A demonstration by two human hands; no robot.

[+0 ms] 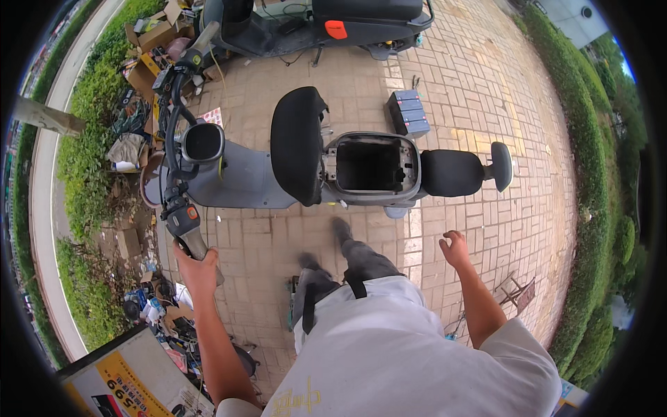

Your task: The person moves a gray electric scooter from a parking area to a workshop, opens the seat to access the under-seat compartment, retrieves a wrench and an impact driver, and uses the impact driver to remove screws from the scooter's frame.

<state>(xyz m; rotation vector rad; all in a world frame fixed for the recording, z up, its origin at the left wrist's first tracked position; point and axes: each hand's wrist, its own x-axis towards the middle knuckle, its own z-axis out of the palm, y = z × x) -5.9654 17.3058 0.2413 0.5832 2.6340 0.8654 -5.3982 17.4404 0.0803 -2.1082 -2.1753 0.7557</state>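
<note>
A grey and black scooter with a long plastic body (243, 175) stands on tan paving bricks (500, 229), just in front of the person. It lies long ways from left to right, with its handlebars on the left and its back end on the right. The left hand (198, 270) is the nearer one: it is curled around the long grey rubber grip (194, 243) at the near side of the scooter's front. Some of its fingers are hidden. The right hand (456, 250) is apart from the scooter, on the near side of its back end. Its fingers are loosely bent and partly open, and it looks empty. From the right hand, the scooter lies ahead and to the left. The wide black seat (295, 146) is tipped up in the scooter's middle, beside an open dark box with a grey rim (415, 163).
</note>
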